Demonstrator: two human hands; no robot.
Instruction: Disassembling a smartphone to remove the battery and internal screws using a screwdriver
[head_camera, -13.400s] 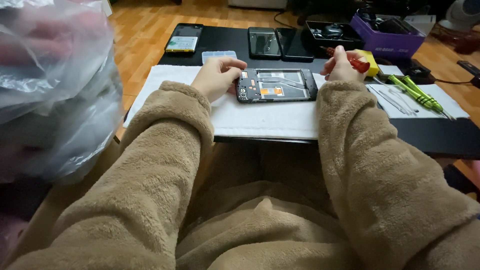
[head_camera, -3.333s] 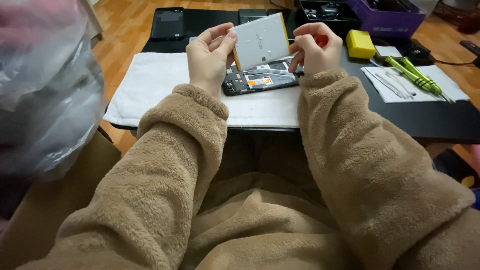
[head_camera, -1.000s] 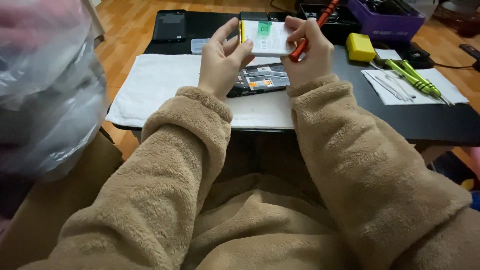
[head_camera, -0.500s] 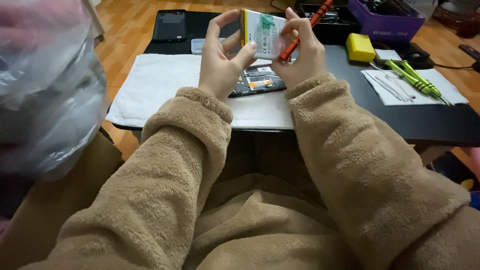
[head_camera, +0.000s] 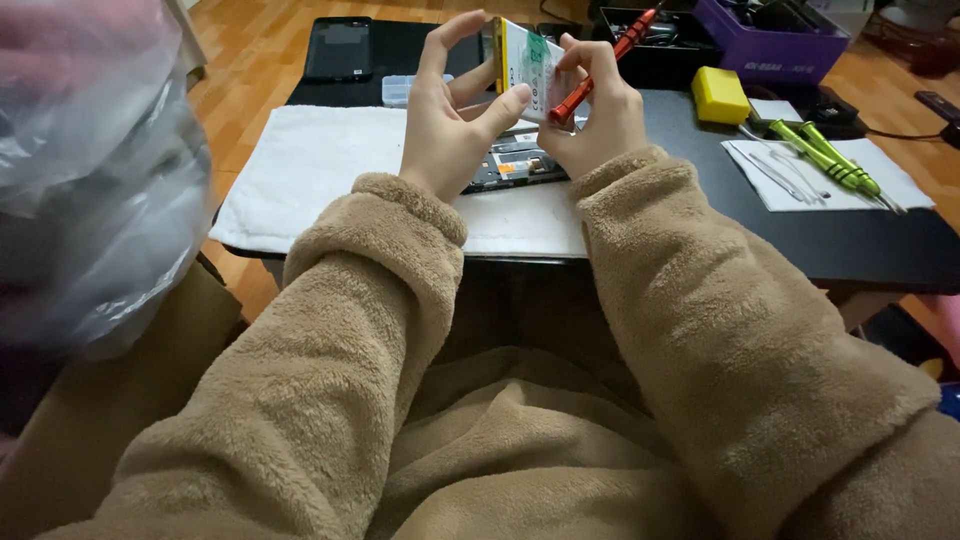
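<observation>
lifted since a few seconds back: flat white battery pack, then lying over the opened phone, now raised clear of it and turned edge-on toward the camera. nearest, two tan fleece sleeves filling the lower view, with a crumpled clear plastic bag at the left edge. further up, left hand with thumb and fingers clamped on the battery pack's near and left edges, index finger arched over the top. right hand pinching the pack's right edge, fingers closed also around a red-handled screwdriver slanting up to the right. just under both hands, opened phone, circuit parts showing, lying on a white towel spread over the dark surface. to the right, green-handled tools and tweezers on a white sheet, near a yellow block. farthest, a dark phone at upper left, a small clear parts box beside it, a purple tray at upper right.
</observation>
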